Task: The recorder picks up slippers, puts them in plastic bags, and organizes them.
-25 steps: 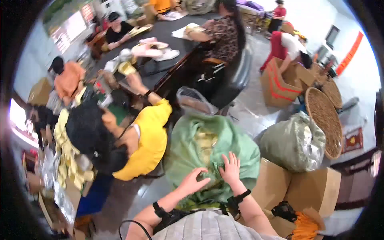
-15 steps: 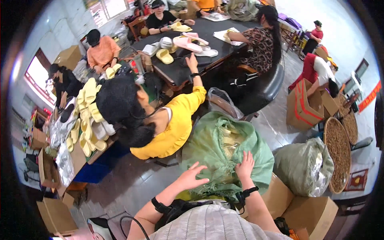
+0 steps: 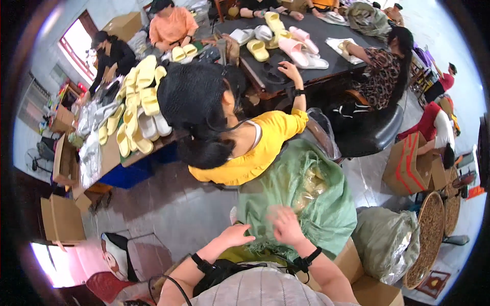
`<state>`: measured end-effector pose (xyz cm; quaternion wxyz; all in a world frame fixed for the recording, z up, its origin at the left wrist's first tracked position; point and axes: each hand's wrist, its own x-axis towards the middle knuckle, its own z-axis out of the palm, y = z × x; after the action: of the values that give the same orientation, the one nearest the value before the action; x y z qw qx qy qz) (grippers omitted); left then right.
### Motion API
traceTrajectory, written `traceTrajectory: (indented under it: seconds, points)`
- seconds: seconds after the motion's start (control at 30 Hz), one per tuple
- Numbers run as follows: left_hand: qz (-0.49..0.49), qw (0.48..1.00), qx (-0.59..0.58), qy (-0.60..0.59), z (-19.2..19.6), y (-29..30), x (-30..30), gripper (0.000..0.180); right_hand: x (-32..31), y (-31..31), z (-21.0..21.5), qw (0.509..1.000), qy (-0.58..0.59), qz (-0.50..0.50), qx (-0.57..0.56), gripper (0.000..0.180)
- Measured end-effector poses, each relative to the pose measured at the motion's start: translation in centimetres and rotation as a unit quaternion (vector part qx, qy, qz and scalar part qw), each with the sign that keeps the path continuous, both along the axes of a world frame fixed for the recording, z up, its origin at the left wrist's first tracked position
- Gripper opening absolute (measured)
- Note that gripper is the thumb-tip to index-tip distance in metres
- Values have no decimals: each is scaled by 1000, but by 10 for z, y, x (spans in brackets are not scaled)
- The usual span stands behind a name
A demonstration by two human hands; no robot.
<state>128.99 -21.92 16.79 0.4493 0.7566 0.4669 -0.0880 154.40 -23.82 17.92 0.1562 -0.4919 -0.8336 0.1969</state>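
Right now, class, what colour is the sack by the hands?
The sack is green; see the head view.

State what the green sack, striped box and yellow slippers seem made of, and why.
Green sack: probably woven plastic, faintly shiny; it creases sharply and its edge looks thready.
Striped box: cardboard, matt brown; stiff flat sides, folding flaps.
Yellow slippers: likely foam or rubber, smooth and dull; thick, rounded shapes, though which is unclear.

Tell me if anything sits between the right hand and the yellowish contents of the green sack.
No separate object visibly stands in the way. Only loose fabric of the green sack lies between the blurred right hand, over its near side, and the yellowish contents showing at its opening.
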Motion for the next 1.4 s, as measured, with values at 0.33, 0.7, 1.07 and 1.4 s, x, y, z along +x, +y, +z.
traceTrajectory:
  seconds: [0.33, 0.7, 1.07, 1.4]
  points:
    - [96, 995, 3, -12, 33, -12, -43, 57, 115, -51, -157, 913, -381, -60, -131, 82]
    - [237, 971, -38, 26, 46, -97, -153, 61, 46, -18, -89, 904, -293, -40, -309, 72]
    - [433, 900, 37, -32, 33, -137, -313, 58, -155, 67, -24, 907, -312, 86, -269, 60]
    - [620, 784, 26, 15, 35, -218, -494, 54, -493, 112, 31, 881, -334, 281, -182, 52]
